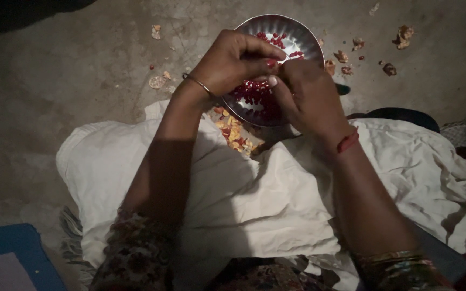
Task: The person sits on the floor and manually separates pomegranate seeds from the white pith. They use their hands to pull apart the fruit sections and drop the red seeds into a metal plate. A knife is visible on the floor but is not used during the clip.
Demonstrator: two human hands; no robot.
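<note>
A shiny steel bowl [303, 33] holding red pomegranate seeds [254, 96] sits on the grey floor in front of me. Both hands meet just above it. My left hand [233, 60], with a thin bangle at the wrist, is curled around a piece of pomegranate that is mostly hidden by the fingers. My right hand [306, 97], with a red thread at the wrist, presses its thumb and fingers against the same piece. A little heap of yellow and orange peel bits [234, 132] lies on the white cloth [244, 194] across my lap.
Brown peel scraps are scattered on the concrete floor: several right of the bowl [403, 36] and a few left of it [157, 82]. A blue mat corner [14, 248] lies at lower left. The scene is dim.
</note>
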